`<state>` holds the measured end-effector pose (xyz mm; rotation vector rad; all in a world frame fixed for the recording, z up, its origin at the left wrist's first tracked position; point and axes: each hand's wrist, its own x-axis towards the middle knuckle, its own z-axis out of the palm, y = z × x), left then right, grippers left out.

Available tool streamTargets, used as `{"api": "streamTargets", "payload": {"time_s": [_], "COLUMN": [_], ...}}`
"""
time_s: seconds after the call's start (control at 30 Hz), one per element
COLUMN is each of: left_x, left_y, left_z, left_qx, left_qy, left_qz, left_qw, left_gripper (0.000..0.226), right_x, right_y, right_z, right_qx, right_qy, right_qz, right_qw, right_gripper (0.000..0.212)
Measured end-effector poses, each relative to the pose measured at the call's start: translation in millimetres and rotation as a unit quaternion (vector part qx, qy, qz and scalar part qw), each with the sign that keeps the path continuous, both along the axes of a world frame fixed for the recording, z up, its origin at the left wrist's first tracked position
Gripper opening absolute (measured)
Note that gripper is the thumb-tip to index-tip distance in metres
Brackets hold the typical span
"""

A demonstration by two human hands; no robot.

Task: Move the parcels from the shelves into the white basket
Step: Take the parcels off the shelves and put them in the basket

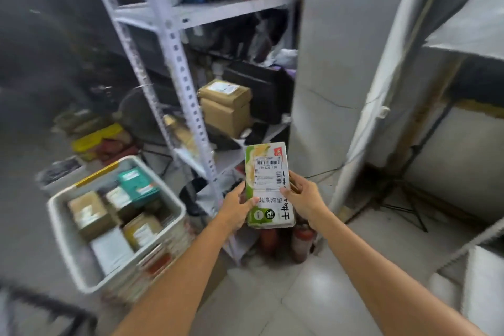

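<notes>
green-and-white parcel (268,185) held up in both hands beside the shelves (191,68), white basket (61,224) waiting low on the left

the left hand (240,206) grips the parcel's left edge, thumb curled over the face; the right hand (301,195) grips the right edge, fingers wrapped behind; the parcel is upright, label facing up, clear of the shelf and well apart from the basket; the basket already holds several parcels, brown boxes and a teal box (139,185) filling much of it; two brown boxes (225,108) are left on the shelf; the risk, i judge, is in the drop: with so little free room the parcel could land on the stack and slide over the rim; swinging left, it could also clip the shelf's upright post (178,63)
</notes>
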<state>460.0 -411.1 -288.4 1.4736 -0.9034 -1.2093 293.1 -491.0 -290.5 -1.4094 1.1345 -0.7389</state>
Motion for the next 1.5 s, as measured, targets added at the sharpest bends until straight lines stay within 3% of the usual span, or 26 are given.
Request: {"api": "streamTargets", "payload": {"time_s": [0.33, 0.57, 0.93, 1.27, 1.5], "left_x": [112, 248, 464, 543, 571], "left_y": [126, 163, 147, 126, 118], "left_z": [-22, -57, -191, -352, -418], "left_qx": [0.033, 0.052, 0.07, 0.156, 0.179], "left_qy": [0.032, 0.008, 0.077, 0.143, 0.165], "left_qz": [0.201, 0.293, 0.376, 0.484, 0.54], "left_qw": [0.978, 0.955, 0.921, 0.849, 0.805], "left_gripper": [0.05, 0.049, 0.069, 0.066, 0.064], "right_x": [163, 322, 555, 666, 701], "right_y": [68, 83, 69, 47, 50], "right_z": [-30, -60, -181, -354, -420], "right_qx": [-0.009, 0.0, 0.083, 0.12, 0.128], "right_qy": [0.015, 0.027, 0.044, 0.12, 0.122], "right_qz": [0.227, 0.323, 0.348, 0.397, 0.422], "right_qw": [0.974, 0.946, 0.933, 0.902, 0.889], "right_gripper": [0.041, 0.05, 0.057, 0.048, 0.047]}}
